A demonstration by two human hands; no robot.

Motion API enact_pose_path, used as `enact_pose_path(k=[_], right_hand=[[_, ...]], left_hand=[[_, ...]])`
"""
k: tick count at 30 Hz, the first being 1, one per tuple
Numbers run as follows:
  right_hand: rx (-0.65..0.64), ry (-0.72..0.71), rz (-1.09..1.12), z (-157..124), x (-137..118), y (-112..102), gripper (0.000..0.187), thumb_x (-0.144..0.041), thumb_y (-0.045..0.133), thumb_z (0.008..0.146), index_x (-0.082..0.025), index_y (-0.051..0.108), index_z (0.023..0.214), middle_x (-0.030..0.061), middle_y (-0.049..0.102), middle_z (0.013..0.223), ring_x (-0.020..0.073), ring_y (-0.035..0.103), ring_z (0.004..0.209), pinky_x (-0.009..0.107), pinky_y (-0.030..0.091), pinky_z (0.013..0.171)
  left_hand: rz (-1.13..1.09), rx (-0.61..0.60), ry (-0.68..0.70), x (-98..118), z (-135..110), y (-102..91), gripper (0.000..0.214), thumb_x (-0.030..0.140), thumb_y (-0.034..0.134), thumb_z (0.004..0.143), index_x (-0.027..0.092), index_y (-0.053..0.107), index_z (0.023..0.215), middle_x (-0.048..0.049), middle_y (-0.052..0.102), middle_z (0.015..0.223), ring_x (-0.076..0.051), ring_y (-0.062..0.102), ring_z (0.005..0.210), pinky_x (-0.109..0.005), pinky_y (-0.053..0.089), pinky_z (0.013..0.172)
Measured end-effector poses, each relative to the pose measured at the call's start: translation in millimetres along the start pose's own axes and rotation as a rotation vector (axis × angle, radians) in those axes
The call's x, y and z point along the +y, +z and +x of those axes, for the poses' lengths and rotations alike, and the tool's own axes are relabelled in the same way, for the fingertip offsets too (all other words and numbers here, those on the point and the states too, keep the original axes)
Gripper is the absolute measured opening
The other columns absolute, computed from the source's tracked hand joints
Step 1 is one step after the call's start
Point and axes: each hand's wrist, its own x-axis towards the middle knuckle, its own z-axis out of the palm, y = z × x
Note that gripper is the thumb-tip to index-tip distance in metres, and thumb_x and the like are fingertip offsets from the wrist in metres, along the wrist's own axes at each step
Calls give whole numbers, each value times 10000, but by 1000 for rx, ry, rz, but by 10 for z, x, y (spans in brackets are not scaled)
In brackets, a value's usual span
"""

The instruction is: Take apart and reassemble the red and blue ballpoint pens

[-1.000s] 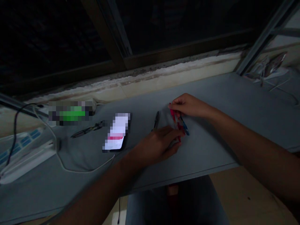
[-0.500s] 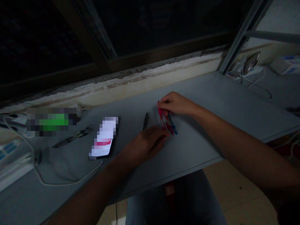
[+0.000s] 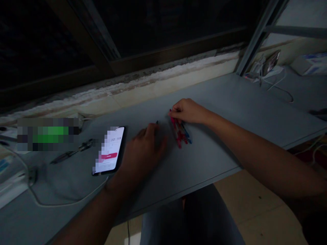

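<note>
My right hand (image 3: 188, 111) is closed, thumb and fingers pinching the upper end of a pinkish-red pen (image 3: 176, 133). Against it lie another red pen (image 3: 185, 139) and a blue pen (image 3: 188, 136), forming a small bundle on the grey desk; my fingers partly cover their tops. Left of the bundle, my left hand (image 3: 144, 144) is slightly blurred, thumb spread away from the fingers. It reaches over a dark pen (image 3: 157, 122), of which only one end shows past the fingertips.
A lit phone (image 3: 109, 153) lies left of my left hand. Farther left are another dark pen (image 3: 73, 151), a white cable (image 3: 63, 205) and a pixelated object with green (image 3: 48, 134). Cables and a box (image 3: 313, 64) sit at the far right. The desk's front edge (image 3: 204, 184) runs before my lap.
My left hand has left the lower ends of the bundled pens and moved left, over the dark pen. My right hand stays at the bundle's top. The view has shifted slightly.
</note>
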Motion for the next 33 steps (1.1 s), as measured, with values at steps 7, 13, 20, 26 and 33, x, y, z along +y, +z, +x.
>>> enact_pose_path(k=[7,13,20,26,33], right_hand=[[134,-82,-108,-1,77,26,261,-294,601,951,-155,629,732,8,559,636,115,464,585,291,290,624],[39,-167,99,-81,-126,36,411,-442,610,979,-158,601,682,-33,501,560,91,418,548,266,279,595],[-192,-120,399,-130,-256,90,628,-635,503,984,-192,423,546,-60,323,489,78,311,476,270,235,511],[9,26,500,-107,-269,143,565,-462,571,991,-204,369,531,-69,306,470,69,281,457,271,219,487],[-14,-14,838,-122,-311,124,453,-368,525,986,-214,375,588,-82,267,492,71,246,450,244,227,459]], left_hand=[[77,-250,-128,-33,39,-9,224,289,474,1030,145,481,1202,-84,707,778,-290,746,695,-291,427,529],[-341,-73,-98,-13,52,68,219,236,484,1006,179,396,1199,-16,666,788,-169,655,591,-248,421,535],[-542,38,161,53,-16,93,209,220,506,997,209,378,1162,-5,627,887,-124,632,672,-236,459,605],[-556,2,39,65,18,61,154,284,477,1032,180,491,1146,20,583,777,-136,588,647,-266,446,637],[-902,-182,-122,92,34,-11,448,461,297,1075,214,479,748,19,439,651,-139,430,590,-278,395,577]])
